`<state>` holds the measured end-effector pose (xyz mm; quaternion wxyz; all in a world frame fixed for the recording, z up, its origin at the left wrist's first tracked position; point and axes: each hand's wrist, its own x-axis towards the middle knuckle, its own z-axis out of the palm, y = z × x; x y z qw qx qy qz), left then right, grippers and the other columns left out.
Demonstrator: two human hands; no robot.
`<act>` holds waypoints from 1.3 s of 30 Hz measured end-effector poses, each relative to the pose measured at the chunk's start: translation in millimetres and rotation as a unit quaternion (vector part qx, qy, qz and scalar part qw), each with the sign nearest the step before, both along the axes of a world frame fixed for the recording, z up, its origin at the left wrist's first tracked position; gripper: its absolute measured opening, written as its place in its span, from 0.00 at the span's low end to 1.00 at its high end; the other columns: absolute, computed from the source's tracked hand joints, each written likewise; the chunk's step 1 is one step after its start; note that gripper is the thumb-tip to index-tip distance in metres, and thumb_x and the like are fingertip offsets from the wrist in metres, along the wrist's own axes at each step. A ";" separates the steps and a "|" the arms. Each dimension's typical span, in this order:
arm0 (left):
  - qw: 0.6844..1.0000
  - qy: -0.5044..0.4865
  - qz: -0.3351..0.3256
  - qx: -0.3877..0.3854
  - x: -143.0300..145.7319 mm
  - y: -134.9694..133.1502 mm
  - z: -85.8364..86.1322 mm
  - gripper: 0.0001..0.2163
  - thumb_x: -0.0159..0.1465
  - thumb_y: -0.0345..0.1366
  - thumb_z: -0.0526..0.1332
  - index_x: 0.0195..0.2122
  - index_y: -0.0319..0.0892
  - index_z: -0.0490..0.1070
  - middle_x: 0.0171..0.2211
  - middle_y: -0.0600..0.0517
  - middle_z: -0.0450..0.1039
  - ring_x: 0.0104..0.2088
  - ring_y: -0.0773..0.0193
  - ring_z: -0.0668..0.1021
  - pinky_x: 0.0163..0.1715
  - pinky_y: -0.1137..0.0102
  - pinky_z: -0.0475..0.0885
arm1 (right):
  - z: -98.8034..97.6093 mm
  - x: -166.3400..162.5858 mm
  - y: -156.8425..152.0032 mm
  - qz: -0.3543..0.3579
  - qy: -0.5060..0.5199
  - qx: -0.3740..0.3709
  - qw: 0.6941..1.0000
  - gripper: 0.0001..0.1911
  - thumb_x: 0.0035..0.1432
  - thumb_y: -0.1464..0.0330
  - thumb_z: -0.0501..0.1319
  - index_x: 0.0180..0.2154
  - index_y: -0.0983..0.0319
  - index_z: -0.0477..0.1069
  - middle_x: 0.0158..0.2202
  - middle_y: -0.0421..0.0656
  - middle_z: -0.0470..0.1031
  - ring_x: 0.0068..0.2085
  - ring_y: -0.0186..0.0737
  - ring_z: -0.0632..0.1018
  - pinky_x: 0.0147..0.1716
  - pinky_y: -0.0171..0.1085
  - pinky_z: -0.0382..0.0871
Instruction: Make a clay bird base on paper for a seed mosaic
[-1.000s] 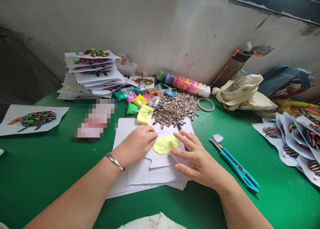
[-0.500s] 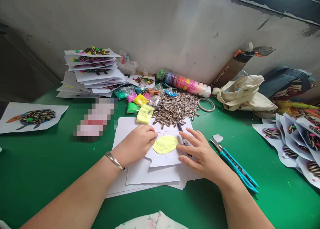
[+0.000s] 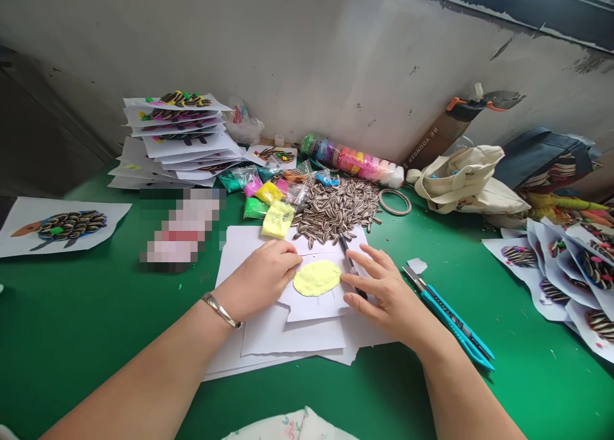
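A flattened pale-yellow oval of modelling clay (image 3: 316, 278) lies on a small white sheet of paper (image 3: 311, 310), with short pencil lines below it. My left hand (image 3: 261, 275) is closed at the sheet's left edge, its fingertips bent together on the paper beside the clay. My right hand (image 3: 381, 286) has its fingers spread, the index fingertip at the clay's right edge and the thumb lower on the paper. Partly under the right fingers lies a black pen (image 3: 354, 270). More white sheets (image 3: 292, 337) lie beneath.
Beyond the paper are a heap of striped sunflower seeds (image 3: 338, 206) and bags of coloured clay (image 3: 278, 219). A turquoise utility knife and scissors (image 3: 451, 322) lie right of my right hand. Seed pictures are stacked at the left (image 3: 177, 139) and right (image 3: 566, 274). A tape roll (image 3: 394, 201) lies behind.
My right fingers shift slightly along the clay's right edge. My left hand and the sheet stay in place.
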<state>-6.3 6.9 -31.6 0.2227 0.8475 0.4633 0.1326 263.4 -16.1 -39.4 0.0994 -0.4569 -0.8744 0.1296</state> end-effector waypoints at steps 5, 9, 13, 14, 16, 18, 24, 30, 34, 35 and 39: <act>1.000 -0.001 -0.001 0.000 0.3 -0.4 -0.7 0.11 0.67 0.28 0.53 0.40 0.40 0.76 0.40 0.47 0.72 0.42 0.59 0.73 0.43 0.65 0.70 | -7.0 -3.1 0.7 -0.045 0.005 0.039 0.998 0.23 0.64 0.56 0.54 0.57 0.56 0.68 0.66 0.47 0.56 0.67 0.57 0.53 0.60 0.61 0.55; 1.000 -0.006 -0.001 0.004 -0.1 0.1 -1.9 0.11 0.67 0.28 0.53 0.41 0.39 0.76 0.41 0.47 0.72 0.42 0.58 0.72 0.44 0.64 0.70 | -12.8 -14.3 0.7 -0.056 -0.036 0.041 0.997 0.26 0.63 0.55 0.55 0.60 0.56 0.64 0.67 0.50 0.54 0.67 0.60 0.52 0.60 0.64 0.52; 1.000 -0.005 -0.005 0.006 -0.3 0.6 -2.1 0.11 0.67 0.27 0.53 0.41 0.40 0.75 0.40 0.47 0.71 0.42 0.59 0.72 0.44 0.65 0.70 | -13.3 -22.8 0.1 -0.053 -0.053 0.045 0.996 0.24 0.63 0.54 0.55 0.57 0.55 0.68 0.66 0.50 0.55 0.67 0.61 0.53 0.60 0.65 0.50; 1.000 -0.003 -0.007 0.007 -0.3 0.6 -1.9 0.11 0.67 0.27 0.53 0.41 0.40 0.75 0.40 0.47 0.71 0.42 0.59 0.72 0.43 0.65 0.70 | -13.1 -23.3 -0.1 -0.052 -0.051 0.046 0.996 0.23 0.64 0.54 0.55 0.56 0.54 0.69 0.66 0.50 0.56 0.67 0.61 0.53 0.60 0.65 0.50; 1.000 0.000 -0.008 0.006 -0.2 0.4 -1.3 0.11 0.67 0.27 0.53 0.40 0.40 0.75 0.40 0.47 0.71 0.42 0.59 0.72 0.43 0.65 0.70 | -13.1 -23.3 -0.2 -0.051 -0.049 0.046 0.996 0.21 0.64 0.55 0.54 0.55 0.53 0.70 0.66 0.49 0.57 0.67 0.61 0.53 0.60 0.65 0.50; 1.000 0.001 -0.009 0.004 -0.1 0.1 -0.9 0.10 0.67 0.27 0.53 0.40 0.40 0.75 0.39 0.47 0.71 0.41 0.59 0.72 0.43 0.65 0.70 | -14.2 -23.3 -0.1 -0.052 -0.047 0.045 0.996 0.22 0.64 0.55 0.54 0.57 0.53 0.69 0.66 0.49 0.55 0.67 0.60 0.53 0.60 0.65 0.50; 1.000 -0.001 -0.011 0.007 -0.2 -0.1 -2.0 0.11 0.67 0.27 0.53 0.40 0.40 0.75 0.39 0.47 0.71 0.41 0.59 0.72 0.43 0.65 0.70 | -17.2 -29.6 0.8 -0.049 -0.041 0.040 0.997 0.23 0.64 0.55 0.55 0.58 0.52 0.67 0.67 0.48 0.55 0.67 0.60 0.53 0.60 0.65 0.50; 1.000 -0.002 -0.017 0.012 -1.5 0.8 -3.9 0.11 0.66 0.26 0.52 0.40 0.40 0.75 0.40 0.47 0.72 0.42 0.59 0.72 0.42 0.66 0.70 | -16.7 -29.0 -1.2 -0.046 -0.025 0.037 0.998 0.22 0.64 0.56 0.55 0.57 0.51 0.68 0.66 0.47 0.57 0.66 0.59 0.54 0.60 0.65 0.49; 1.000 0.001 -0.018 0.017 -2.3 0.2 -4.8 0.11 0.66 0.26 0.52 0.40 0.40 0.75 0.39 0.47 0.72 0.41 0.59 0.73 0.41 0.66 0.70 | -19.6 -22.3 2.5 -0.101 0.038 0.080 0.991 0.22 0.65 0.60 0.53 0.58 0.58 0.66 0.63 0.51 0.62 0.62 0.56 0.62 0.58 0.58 0.58; 1.000 0.003 -0.018 0.018 -2.4 0.0 -4.9 0.11 0.66 0.26 0.52 0.40 0.40 0.75 0.40 0.47 0.72 0.41 0.59 0.73 0.41 0.66 0.71 | -20.8 -20.4 4.0 -0.125 0.056 0.093 0.986 0.22 0.65 0.60 0.53 0.57 0.59 0.67 0.59 0.51 0.66 0.59 0.54 0.65 0.56 0.55 0.61; 1.000 0.009 -0.021 0.020 -2.5 -0.3 -5.7 0.12 0.66 0.26 0.52 0.41 0.40 0.75 0.41 0.46 0.72 0.42 0.58 0.73 0.42 0.65 0.71 | -25.8 -16.1 7.8 -0.192 0.050 0.112 0.974 0.18 0.64 0.62 0.54 0.52 0.61 0.71 0.42 0.49 0.76 0.43 0.48 0.74 0.44 0.47 0.67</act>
